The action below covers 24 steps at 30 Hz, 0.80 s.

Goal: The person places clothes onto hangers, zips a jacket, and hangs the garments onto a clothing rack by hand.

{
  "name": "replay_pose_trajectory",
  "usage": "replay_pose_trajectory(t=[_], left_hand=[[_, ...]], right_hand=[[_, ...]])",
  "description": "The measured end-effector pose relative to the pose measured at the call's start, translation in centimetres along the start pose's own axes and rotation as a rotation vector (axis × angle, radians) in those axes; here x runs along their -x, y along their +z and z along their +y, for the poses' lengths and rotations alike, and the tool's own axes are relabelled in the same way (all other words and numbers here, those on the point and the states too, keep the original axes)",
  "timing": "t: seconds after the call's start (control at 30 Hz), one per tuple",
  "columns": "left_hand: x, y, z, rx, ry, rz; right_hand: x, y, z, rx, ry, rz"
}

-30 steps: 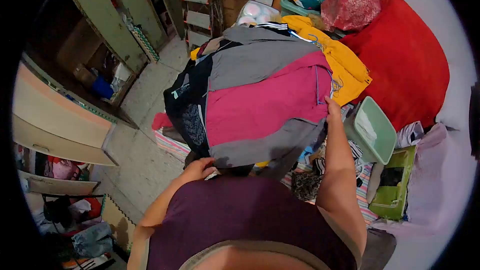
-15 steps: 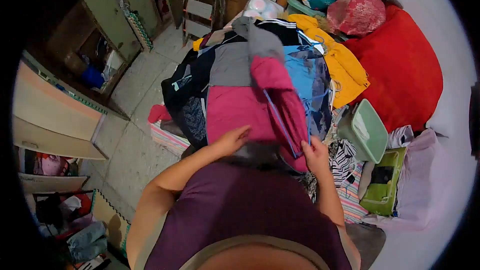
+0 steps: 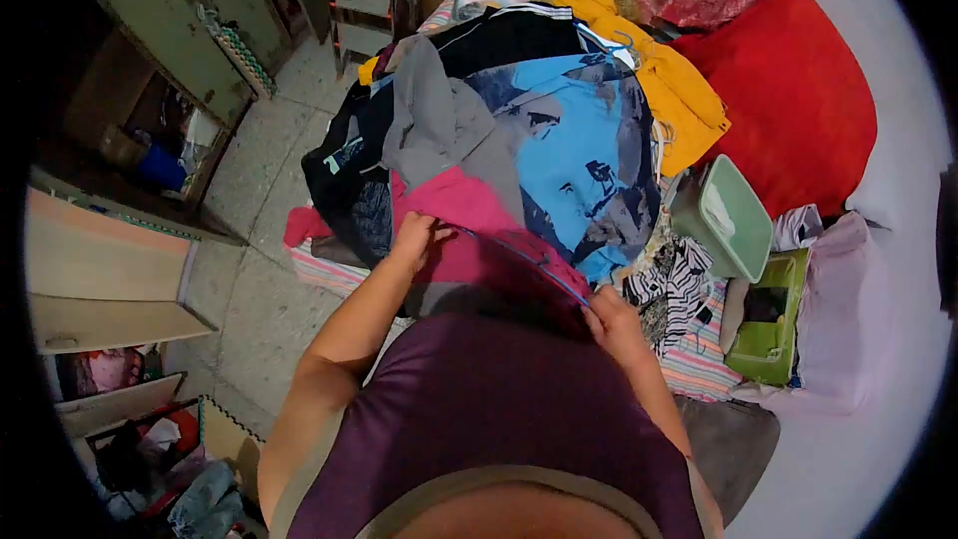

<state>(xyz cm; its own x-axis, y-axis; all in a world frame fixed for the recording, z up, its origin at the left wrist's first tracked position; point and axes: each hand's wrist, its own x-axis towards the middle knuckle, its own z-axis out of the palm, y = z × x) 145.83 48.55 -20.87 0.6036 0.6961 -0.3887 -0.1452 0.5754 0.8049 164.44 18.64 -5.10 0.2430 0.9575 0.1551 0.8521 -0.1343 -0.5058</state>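
Note:
A pink and grey jacket [image 3: 464,198] lies across the near side of a pile of clothes, its grey part folded back on the far left. A thin blue line along its edge stretches between my two hands. My left hand [image 3: 415,240] is closed on the pink cloth at the left end of that edge. At the right end, my right hand [image 3: 611,317] pinches the same edge between thumb and fingers. Just beyond the jacket is a blue and dark patterned garment [image 3: 569,155], with a black garment [image 3: 479,52] behind it.
Yellow clothing [image 3: 669,90] and a large red bundle [image 3: 798,90] lie to the right. A pale green bin [image 3: 736,225] and a lime-green container [image 3: 773,339] stand near the right wall. At the left are a stepladder [image 3: 362,0], open cabinets [image 3: 170,30] and tiled floor [image 3: 244,200].
The jacket's raised flap has come down, uncovering more of the blue patterned garment. My left hand has moved left and up and gripped the edge; my right hand has shifted slightly left and down.

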Motion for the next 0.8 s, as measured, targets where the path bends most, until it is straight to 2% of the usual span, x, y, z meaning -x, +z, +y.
replay_pose_trajectory(t=[0.07, 0.17, 0.3, 0.37, 0.5, 0.57, 0.7, 0.77, 0.8], left_hand=[[3.1, 2.0, 3.0, 0.075, -0.054, 0.054], [4.0, 1.7, 3.5, 0.395, -0.189, -0.089], [5.1, 2.7, 5.2, 0.472, -0.136, -0.187], [4.6, 2.0, 4.9, 0.457, -0.066, -0.200], [4.8, 4.3, 6.5, 0.042, 0.186, -0.154], [4.5, 5.6, 6.6, -0.101, 0.428, -0.129], [5.0, 5.8, 12.0, -0.321, 0.564, -0.214], [5.1, 4.6, 13.9, -0.393, 0.553, -0.174], [5.1, 3.8, 14.6, -0.655, 0.609, -0.111]], right_hand=[[-0.3, 0.9, 0.2, -0.013, -0.036, 0.013], [-1.2, 2.2, 0.3, -0.032, -0.059, 0.001], [-3.2, 4.0, 0.9, -0.138, -0.092, 0.030], [-4.1, 6.0, 1.4, -0.221, 0.023, 0.053], [-7.2, 5.7, -1.7, -0.369, 0.297, -0.007], [-7.2, 7.4, -0.4, -0.595, 0.276, -0.079], [-8.6, 2.9, -3.0, -0.732, 0.271, -0.180], [-8.1, 1.9, 0.1, -0.679, 0.355, -0.366], [-7.7, 1.3, 1.6, -0.653, 0.398, -0.456]])
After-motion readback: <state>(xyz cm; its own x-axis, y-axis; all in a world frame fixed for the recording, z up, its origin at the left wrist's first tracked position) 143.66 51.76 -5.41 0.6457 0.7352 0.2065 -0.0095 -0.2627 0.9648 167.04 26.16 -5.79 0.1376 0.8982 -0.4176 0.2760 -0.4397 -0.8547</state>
